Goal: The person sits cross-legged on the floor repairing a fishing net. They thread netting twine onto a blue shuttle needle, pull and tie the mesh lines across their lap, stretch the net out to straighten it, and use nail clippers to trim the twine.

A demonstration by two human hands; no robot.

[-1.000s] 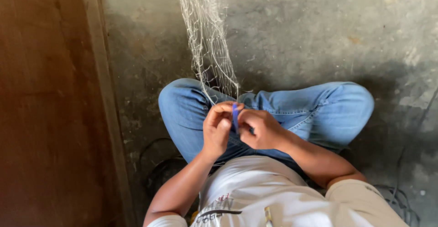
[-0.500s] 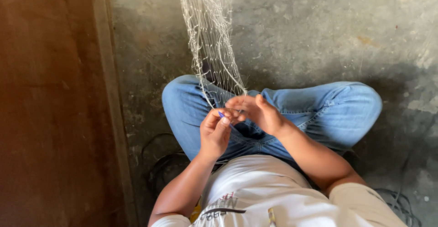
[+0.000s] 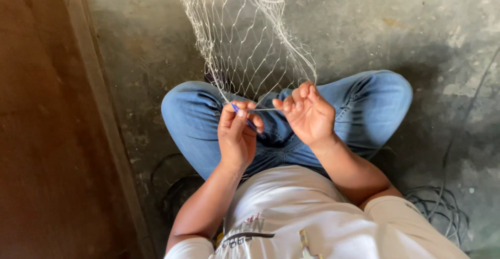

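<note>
Floor: grey concrete floor (image 3: 396, 24) lies under you, stained and patchy, with a brown wooden panel (image 3: 47, 134) along your left side and a pale strip edging it.
Posture: you sit cross-legged in blue jeans (image 3: 364, 103) and a white shirt (image 3: 291, 207), knees spread wide, looking straight down at your lap.
Net: your pale mesh net (image 3: 245, 45) hangs from above the top edge of the view and narrows down to a point just over your shins, between your two hands; its diamond meshes are open and slack.
Left hand: your left hand (image 3: 237, 134) is closed, fingers curled in, pinching a slim blue netting needle (image 3: 245, 117) near the net's lower edge; the needle slants down toward your lap and only a short part of it shows past the fingers.
Right hand: your right hand (image 3: 310, 114) is half curled, palm facing you, fingertips gathered on the net's lower edge, gripping the mesh there.
Twine: a thin pale strand (image 3: 264, 109) runs taut and nearly level from your left hand across to your right, bridging the small gap between them.
Spacing: your hands sit near each other but apart, both above your crossed shins.
Cords: dark cable loops (image 3: 172, 186) lie on the floor by your left thigh, and grey coiled cords (image 3: 442, 207) rest by your right hip.
</note>
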